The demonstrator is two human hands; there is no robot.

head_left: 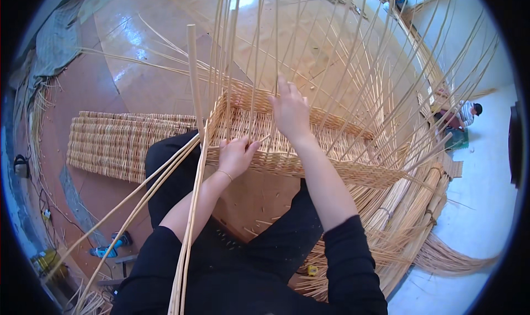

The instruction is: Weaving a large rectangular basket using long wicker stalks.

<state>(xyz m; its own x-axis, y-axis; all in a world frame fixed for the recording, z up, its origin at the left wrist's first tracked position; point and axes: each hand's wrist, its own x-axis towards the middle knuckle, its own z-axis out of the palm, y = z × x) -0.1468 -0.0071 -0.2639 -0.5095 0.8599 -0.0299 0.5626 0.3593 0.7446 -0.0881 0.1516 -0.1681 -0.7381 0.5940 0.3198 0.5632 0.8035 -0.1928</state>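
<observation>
A long rectangular wicker basket (342, 166) lies across my knees, half woven, with tall thin rods standing up from its walls. My left hand (236, 156) is closed at the near wall towards its left end, fingers pressed on the woven edge. Above the basket's inside, my right hand (291, 112) has its fingers and thumb around one upright rod (276, 44). A thicker stick (194, 77) stands at the left corner. From that corner several long loose rods (144, 189) trail down past my left forearm.
A finished-looking woven panel (130, 144) lies left of my leg. Bundles of rods (406, 204) are stacked at the right. A blue power drill (112, 245) and a yellow tape measure (313, 270) are on the floor. Another person (466, 113) sits far right.
</observation>
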